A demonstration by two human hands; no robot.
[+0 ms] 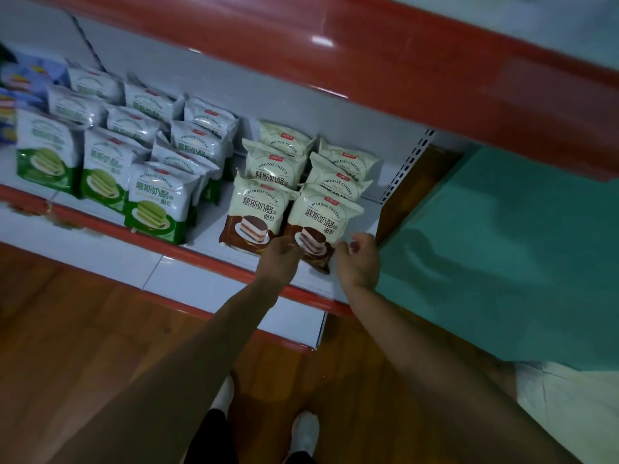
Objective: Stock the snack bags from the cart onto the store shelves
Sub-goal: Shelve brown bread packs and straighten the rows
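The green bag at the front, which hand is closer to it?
Left. The left hand is nearer the front green bag, though a brown bag sits between them. The right hand is farther right, by the shelf's end.

Both hands at the front right corner of a white shelf (214,241) with a red front edge, left hand (280,259) and right hand (360,261) pinching the bottom corners of the front brown-and-cream snack bag (323,226), matching cream bags (264,209) stacked behind and beside it, green-and-white bags (157,202) in rows toward the left end, wooden floor (83,329) below, teal sheet (502,246) at right.
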